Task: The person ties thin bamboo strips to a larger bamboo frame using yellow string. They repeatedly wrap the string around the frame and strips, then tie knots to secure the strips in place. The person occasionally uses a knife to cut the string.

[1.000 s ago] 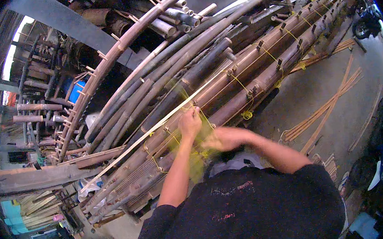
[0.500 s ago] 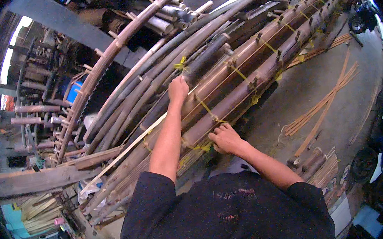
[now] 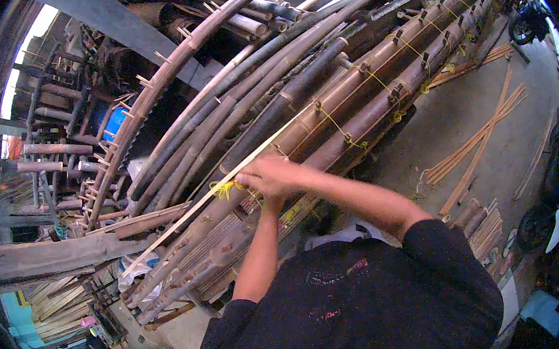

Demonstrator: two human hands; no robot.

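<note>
My right hand (image 3: 267, 173) reaches across to the left, over the bamboo poles. It is closed, with a bunch of yellow string (image 3: 225, 189) showing just past its fingertips. Right below it, my left hand (image 3: 273, 204) is mostly covered, and its fingers are hidden. Both hands are at the near part of a long brown bamboo pole (image 3: 320, 118), beside a thin pale strip (image 3: 192, 212). A second bamboo pole (image 3: 375, 117) runs parallel, nearer the open floor. Yellow string crosses both poles at intervals, and small dark pegs stick up from them.
Curved bamboo poles (image 3: 221, 123) are stacked to the left. Beyond them rises a bowed pole (image 3: 169, 74) with pegs. Crossed bamboo slats (image 3: 478, 145) lie on the floor (image 3: 419, 161) at right, near a motorcycle (image 3: 526, 26). A wooden beam (image 3: 58, 256) juts in from the left.
My left hand has come down toward me from farther along the poles, and the bunch of string has come nearer too. My right hand has swung left, over the left hand.
</note>
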